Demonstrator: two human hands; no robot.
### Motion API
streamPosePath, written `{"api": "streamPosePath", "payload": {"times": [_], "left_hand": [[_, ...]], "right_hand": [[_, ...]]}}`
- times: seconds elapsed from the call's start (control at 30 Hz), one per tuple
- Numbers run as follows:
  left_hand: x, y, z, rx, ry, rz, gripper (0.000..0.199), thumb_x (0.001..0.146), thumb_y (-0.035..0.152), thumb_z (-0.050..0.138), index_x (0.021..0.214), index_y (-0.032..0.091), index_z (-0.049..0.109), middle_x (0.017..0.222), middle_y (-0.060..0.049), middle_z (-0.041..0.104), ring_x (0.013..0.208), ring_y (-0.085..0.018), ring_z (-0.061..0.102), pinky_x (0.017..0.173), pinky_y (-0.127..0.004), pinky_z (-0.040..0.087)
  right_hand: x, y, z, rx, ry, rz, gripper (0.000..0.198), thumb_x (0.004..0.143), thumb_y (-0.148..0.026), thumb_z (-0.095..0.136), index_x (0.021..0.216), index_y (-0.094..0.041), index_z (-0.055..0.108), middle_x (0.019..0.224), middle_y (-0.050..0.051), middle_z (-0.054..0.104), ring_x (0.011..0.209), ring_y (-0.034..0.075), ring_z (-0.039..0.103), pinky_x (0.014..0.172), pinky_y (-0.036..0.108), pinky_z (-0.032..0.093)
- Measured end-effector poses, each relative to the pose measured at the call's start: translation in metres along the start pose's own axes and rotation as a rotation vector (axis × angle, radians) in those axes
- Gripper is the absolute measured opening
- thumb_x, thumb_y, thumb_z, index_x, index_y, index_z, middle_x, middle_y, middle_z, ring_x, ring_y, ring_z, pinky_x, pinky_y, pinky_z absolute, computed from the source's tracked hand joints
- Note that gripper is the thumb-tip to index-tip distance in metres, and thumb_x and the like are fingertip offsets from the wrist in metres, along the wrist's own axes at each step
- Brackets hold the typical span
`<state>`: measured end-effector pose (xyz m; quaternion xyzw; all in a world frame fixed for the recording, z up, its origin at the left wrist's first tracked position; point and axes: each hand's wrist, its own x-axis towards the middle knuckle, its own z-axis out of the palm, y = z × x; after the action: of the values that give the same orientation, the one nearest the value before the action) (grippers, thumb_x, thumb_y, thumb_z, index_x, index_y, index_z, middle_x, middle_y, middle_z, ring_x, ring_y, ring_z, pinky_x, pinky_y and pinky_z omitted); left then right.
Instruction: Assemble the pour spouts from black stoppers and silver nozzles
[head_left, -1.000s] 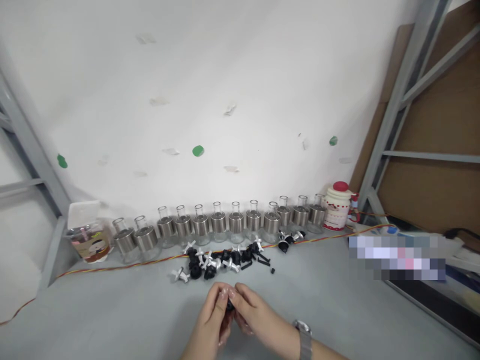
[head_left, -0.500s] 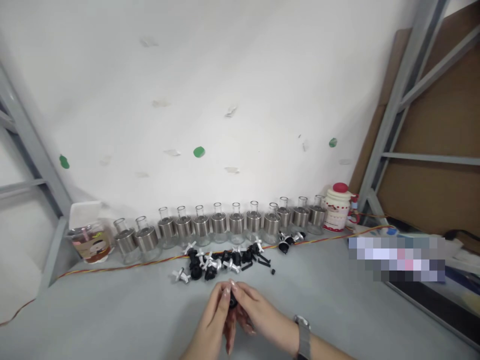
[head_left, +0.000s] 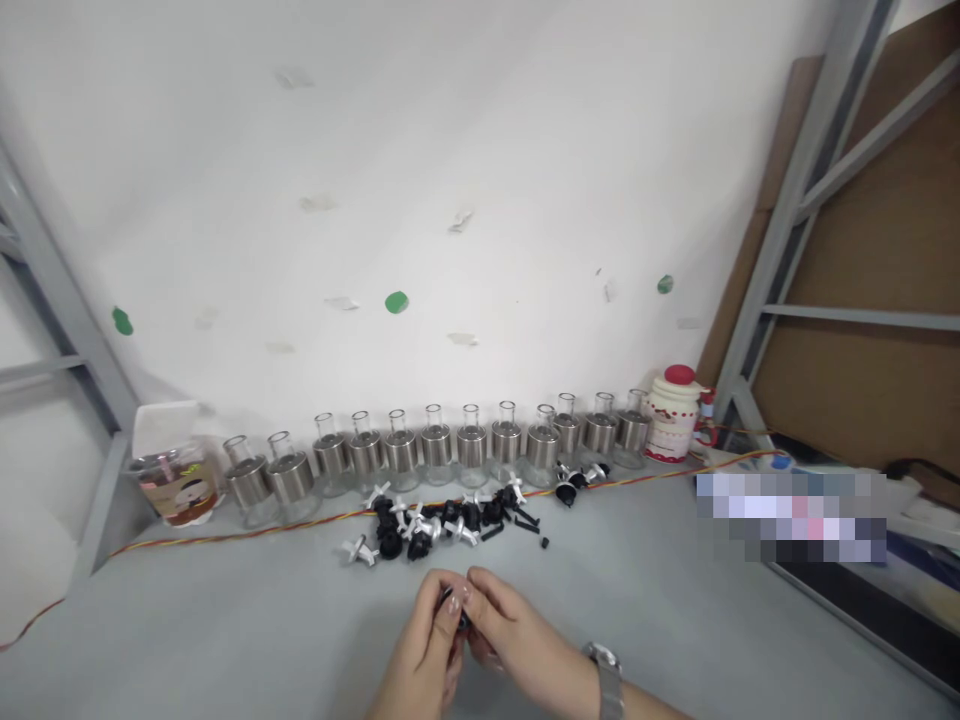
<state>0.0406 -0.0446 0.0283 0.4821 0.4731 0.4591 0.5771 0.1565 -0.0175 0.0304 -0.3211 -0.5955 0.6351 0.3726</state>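
Observation:
My left hand (head_left: 426, 640) and my right hand (head_left: 514, 625) meet at the front middle of the table, fingertips pressed together around a small black plastic part (head_left: 463, 622). Both thumbs lie on it, and the fingers cover most of its shape. Beyond my hands is a loose pile of black plastic pieces (head_left: 390, 543) and silver pourer spouts (head_left: 360, 550). Thin black tubes (head_left: 527, 526) and a tiny black cap (head_left: 544, 543) lie at the pile's right side.
Several glass bottles with steel sleeves (head_left: 401, 452) line the wall. A clear-sided package (head_left: 180, 490) stands left, a cream jar with red lid (head_left: 670, 425) right. More pourer parts (head_left: 568, 492) lie near the bottles. A twisted red-yellow wire (head_left: 300, 524) crosses the table.
The fingers have closed more tightly over the black part, so less of it shows. The lower fingers have curled in beneath it. The pile and bottles stay put.

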Motion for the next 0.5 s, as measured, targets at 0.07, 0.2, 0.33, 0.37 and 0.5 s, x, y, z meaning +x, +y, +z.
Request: {"api": "streamPosePath", "payload": {"times": [0.07, 0.2, 0.33, 0.37, 0.5], "left_hand": [[0.002, 0.000, -0.001, 0.010, -0.012, 0.013, 0.048, 0.070, 0.067, 0.045, 0.085, 0.022, 0.046, 0.040, 0.014, 0.026, 0.032, -0.004, 0.017, 0.031, -0.015, 0.015], [0.008, 0.001, -0.001, 0.025, -0.048, 0.103, 0.040, 0.077, 0.059, 0.043, 0.088, 0.020, 0.047, 0.045, 0.010, 0.042, 0.031, -0.005, 0.034, 0.031, -0.014, 0.029], [0.016, -0.004, -0.005, -0.046, -0.014, 0.036, 0.044, 0.077, 0.060, 0.042, 0.098, 0.021, 0.043, 0.048, 0.009, 0.049, 0.031, -0.008, 0.046, 0.030, -0.016, 0.036], [0.018, -0.005, -0.006, -0.069, 0.000, 0.017, 0.045, 0.076, 0.061, 0.042, 0.097, 0.021, 0.043, 0.049, 0.009, 0.050, 0.030, -0.008, 0.047, 0.029, -0.017, 0.037], [0.022, -0.002, -0.013, -0.129, 0.011, 0.039, 0.038, 0.073, 0.058, 0.051, 0.081, 0.021, 0.045, 0.067, 0.004, 0.055, 0.042, -0.010, 0.056, 0.030, -0.020, 0.043]], "right_hand": [[0.001, 0.000, -0.003, -0.007, -0.006, -0.011, 0.048, 0.072, -0.069, 0.041, 0.069, -0.021, 0.035, 0.047, -0.011, 0.030, 0.040, 0.005, 0.027, 0.038, 0.019, 0.020], [0.004, -0.001, -0.008, -0.083, 0.011, 0.006, 0.045, 0.076, -0.065, 0.039, 0.069, -0.021, 0.037, 0.046, -0.011, 0.031, 0.040, 0.006, 0.027, 0.040, 0.020, 0.022], [0.004, -0.008, -0.012, -0.318, 0.052, -0.056, 0.043, 0.083, -0.059, 0.033, 0.070, -0.019, 0.045, 0.053, -0.006, 0.041, 0.049, 0.010, 0.038, 0.049, 0.022, 0.031], [0.004, -0.011, -0.015, -0.382, 0.066, -0.078, 0.044, 0.085, -0.057, 0.030, 0.069, -0.019, 0.047, 0.055, -0.005, 0.043, 0.052, 0.011, 0.041, 0.052, 0.023, 0.033], [0.011, -0.019, -0.045, -0.721, 0.279, -0.075, 0.038, 0.089, -0.046, 0.029, 0.072, -0.019, 0.051, 0.063, -0.001, 0.052, 0.061, 0.014, 0.050, 0.058, 0.024, 0.036]]}}
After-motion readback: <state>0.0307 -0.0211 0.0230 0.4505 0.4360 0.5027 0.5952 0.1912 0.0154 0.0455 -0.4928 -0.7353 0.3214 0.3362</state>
